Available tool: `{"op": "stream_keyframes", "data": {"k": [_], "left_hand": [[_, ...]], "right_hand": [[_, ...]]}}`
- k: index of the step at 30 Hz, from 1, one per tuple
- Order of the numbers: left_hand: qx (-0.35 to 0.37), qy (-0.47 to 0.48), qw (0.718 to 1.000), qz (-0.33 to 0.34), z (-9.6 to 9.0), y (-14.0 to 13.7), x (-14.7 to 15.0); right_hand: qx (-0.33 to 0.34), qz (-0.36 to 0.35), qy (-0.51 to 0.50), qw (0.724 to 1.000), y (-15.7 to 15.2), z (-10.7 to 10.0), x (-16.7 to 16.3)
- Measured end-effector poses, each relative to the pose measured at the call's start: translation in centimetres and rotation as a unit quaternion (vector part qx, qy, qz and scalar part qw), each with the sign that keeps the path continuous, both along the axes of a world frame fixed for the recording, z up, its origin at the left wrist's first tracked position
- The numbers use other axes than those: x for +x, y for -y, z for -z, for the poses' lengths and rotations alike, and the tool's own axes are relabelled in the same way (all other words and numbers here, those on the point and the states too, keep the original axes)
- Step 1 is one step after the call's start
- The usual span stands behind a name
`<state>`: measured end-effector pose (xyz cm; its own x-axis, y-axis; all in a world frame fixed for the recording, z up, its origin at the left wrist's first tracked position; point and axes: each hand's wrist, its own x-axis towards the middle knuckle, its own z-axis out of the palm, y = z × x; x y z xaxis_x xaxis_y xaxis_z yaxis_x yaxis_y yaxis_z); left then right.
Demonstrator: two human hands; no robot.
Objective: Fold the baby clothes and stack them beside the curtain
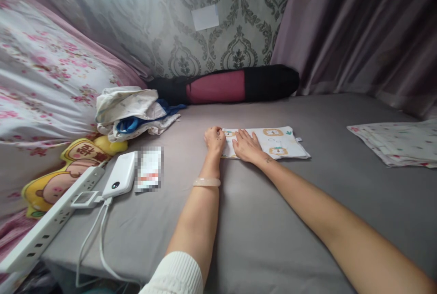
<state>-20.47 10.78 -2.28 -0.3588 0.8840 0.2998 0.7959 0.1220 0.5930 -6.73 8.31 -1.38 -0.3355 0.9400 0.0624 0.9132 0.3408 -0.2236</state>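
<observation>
A folded white cloth [264, 143] with tan animal-face prints and a small tag at its right end lies flat on the grey sheet. At its left end, my left hand [215, 140] has its fingers curled closed on the edge. My right hand [247, 145] rests palm down on the cloth's left half, fingers stretched out. A pale bangle circles my left wrist, below which a white cuff shows. Parts of the cloth's left half are hidden under my hands.
To the left lie a heap of clothes [129, 109], a power bank [120, 174] with cables, a power strip [51, 219] and yellow plush toys [58, 178]. Another folded cloth [399, 141] sits at right. A black and maroon roll [218, 87] lies along the wall.
</observation>
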Motion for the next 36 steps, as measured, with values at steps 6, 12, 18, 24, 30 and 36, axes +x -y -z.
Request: {"op": "stream_keyframes", "data": {"k": [6,12,18,24,30,36], "left_hand": [[-0.009,-0.037,0.999,0.024,-0.5,0.5,1.0],[-0.012,-0.136,0.985,0.103,-1.3,2.2,3.0],[-0.021,-0.219,0.955,0.2,-1.8,3.5,5.5],[-0.054,-0.22,0.949,0.22,-1.7,3.6,6.3],[-0.031,-0.208,0.951,0.226,-1.1,3.5,6.1],[-0.022,-0.197,0.954,0.224,-0.5,3.4,6.1]], "right_hand": [[-0.023,-0.011,-0.015,1.0,-0.6,-0.8,1.5],[0.001,-0.007,0.034,0.999,-0.9,-0.6,4.1],[0.004,-0.009,0.029,1.0,-0.6,-0.2,4.3],[-0.01,-0.018,0.008,1.0,-0.7,-0.5,5.1],[0.02,0.014,0.014,1.0,-0.8,-0.8,7.0],[0.011,0.015,0.013,1.0,-0.7,-0.1,7.2]]}}
